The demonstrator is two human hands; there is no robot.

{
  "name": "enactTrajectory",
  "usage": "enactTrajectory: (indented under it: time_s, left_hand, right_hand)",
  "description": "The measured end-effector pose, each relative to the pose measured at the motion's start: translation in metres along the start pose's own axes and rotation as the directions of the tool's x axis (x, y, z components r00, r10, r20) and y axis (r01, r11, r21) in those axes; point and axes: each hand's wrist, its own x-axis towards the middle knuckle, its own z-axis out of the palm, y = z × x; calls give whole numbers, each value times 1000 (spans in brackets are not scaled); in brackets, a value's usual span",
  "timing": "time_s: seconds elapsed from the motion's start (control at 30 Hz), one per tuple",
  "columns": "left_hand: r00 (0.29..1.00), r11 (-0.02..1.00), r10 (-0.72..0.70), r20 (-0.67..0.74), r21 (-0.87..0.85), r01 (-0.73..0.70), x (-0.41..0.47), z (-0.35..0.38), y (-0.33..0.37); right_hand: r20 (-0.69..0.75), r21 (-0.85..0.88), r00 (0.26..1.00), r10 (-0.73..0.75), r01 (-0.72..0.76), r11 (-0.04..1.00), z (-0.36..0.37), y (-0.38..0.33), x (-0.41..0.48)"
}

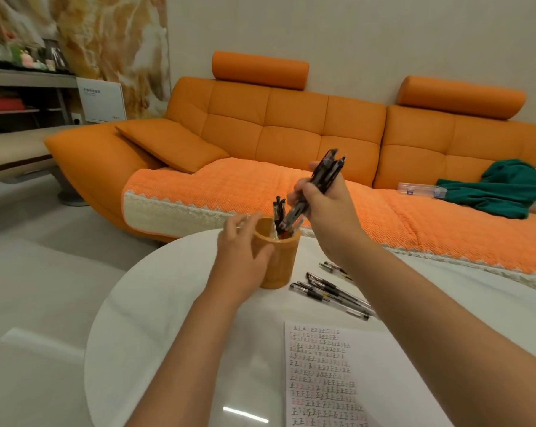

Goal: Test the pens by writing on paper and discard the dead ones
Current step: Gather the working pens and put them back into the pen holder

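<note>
Black pens (325,174) are sitting tilted in the right hand (322,208), its fingers curling tight round the bundle. Just below the grip, their lower ends are reaching the wooden cup (279,263). The left hand (242,251), fingers loosely spread, is touching the cup's side. Loose pens (331,291) and paper (322,374) are lying nearer than the grip.

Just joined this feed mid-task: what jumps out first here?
At centre, the right hand grips a bundle of black pens above the wooden cup, with the left hand against the cup's side. Behind them the big orange sofa fills the background, and nearer a paper covered in written marks lies by loose pens on the white table.
</note>
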Motion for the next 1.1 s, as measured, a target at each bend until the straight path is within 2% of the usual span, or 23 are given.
enactTrajectory:
  time_s: [0.1,0.3,0.47,0.6,0.63,0.73,0.77,0.83,0.9,1.03,1.1]
  left_hand:
    - [991,999,-36,131,-20,39,0,9,-6]
    - [996,998,-57,72,26,56,5,16,-17]
    - [996,995,-66,55,-75,70,7,17,-22]
    - [996,992,-65,58,-107,71,7,17,-21]
    - [997,991,-59,58,-118,66,7,17,-21]
    - [996,987,-52,66,-146,61,7,15,-22]
    - [996,988,-48,70,-146,58,7,15,-22]
    - [996,989,-41,82,-141,52,5,13,-20]
    - [997,988,-26,66,-148,36,4,9,-14]
    - [995,987,104,1,-124,-103,7,1,-4]
    - [993,990,115,25,-79,-113,9,-1,-5]
  right_hand:
    - [-57,1,998,14,-14,1000,18,5,16]
    - [-56,-196,996,65,-75,978,38,29,19]
    - [-20,-391,996,82,-83,916,36,40,12]
    - [40,-636,992,118,-66,769,32,52,11]
    - [71,-707,989,127,-40,706,31,54,11]
    - [152,-907,974,167,70,416,29,58,10]
    - [156,-933,973,167,89,350,28,58,9]
    - [155,-953,976,151,107,282,26,55,8]
    - [184,-944,971,154,131,303,26,55,10]
    - [295,-855,941,167,182,486,22,54,13]
    - [356,-844,924,139,254,473,21,54,11]
